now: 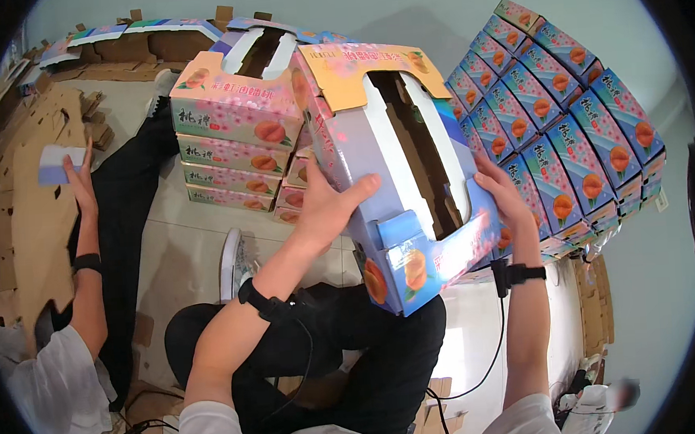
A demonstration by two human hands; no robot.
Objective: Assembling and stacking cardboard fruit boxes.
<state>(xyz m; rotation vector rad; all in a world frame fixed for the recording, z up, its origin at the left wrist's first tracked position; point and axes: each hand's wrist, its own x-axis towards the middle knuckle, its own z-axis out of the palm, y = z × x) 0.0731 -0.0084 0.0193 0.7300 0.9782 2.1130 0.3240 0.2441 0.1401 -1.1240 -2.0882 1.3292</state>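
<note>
Between my two hands is a peach gift box [347, 145], printed in pink, orange and blue. It sits tilted above my bent legs, its near end close to my right knee. White inner flaps border a long opening along its top, and brown cardboard shows inside. My left hand [333, 208] grips the left side, with its thumb over the top panel. On the opposite side my right hand [507, 195] is closed round the edge, its fingers partly on the top. The box's underside is hidden, so I cannot tell if it touches my legs.
Similar boxes form a stack [236, 148] beyond my left hand. A taller stack [544, 105] leans by the wall at right. At left a co-worker's hand [81, 181] holds a flat cardboard sheet [34, 228]. More cardboard pieces [146, 50] line the wall; cables [130, 431] lie at lower left.
</note>
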